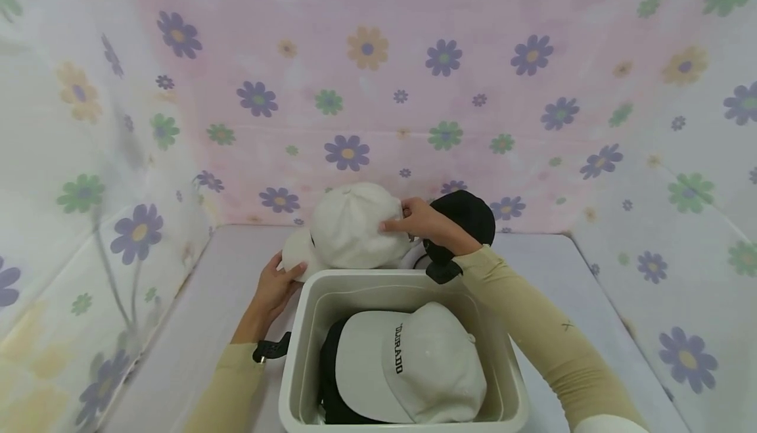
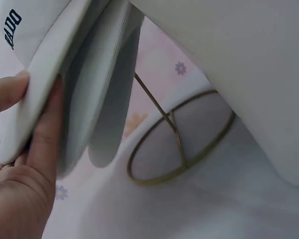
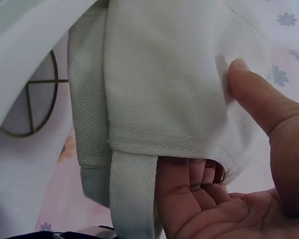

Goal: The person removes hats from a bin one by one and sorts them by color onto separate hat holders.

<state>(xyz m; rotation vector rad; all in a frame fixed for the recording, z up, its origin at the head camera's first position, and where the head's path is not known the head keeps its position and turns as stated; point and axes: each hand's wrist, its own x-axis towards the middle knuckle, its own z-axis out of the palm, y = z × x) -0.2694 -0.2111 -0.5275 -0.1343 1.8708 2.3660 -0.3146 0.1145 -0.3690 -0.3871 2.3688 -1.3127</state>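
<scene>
A white cap [image 1: 355, 229] with dark lettering on its front sits over other pale caps behind the bin. My left hand [image 1: 275, 288] pinches its brim [image 2: 37, 104], thumb above and fingers beneath. More pale brims [image 2: 97, 94] hang under it in the left wrist view. At the back of the cap, my right hand [image 1: 426, 219] grips the lower edge, thumb outside and fingers inside the opening [image 3: 212, 169]. A strap [image 3: 133, 191] hangs there. Below the caps stands a brass-coloured wire stand with a round base [image 2: 185, 167].
A pale plastic bin [image 1: 367, 276] stands in front of the stacked caps. Inside lie a white cap with dark lettering [image 1: 434, 361] and a black cap [image 1: 332, 367] under it. Another black cap [image 1: 464, 219] is beyond my right wrist. Flowered cloth [image 1: 384, 104] walls surround the table.
</scene>
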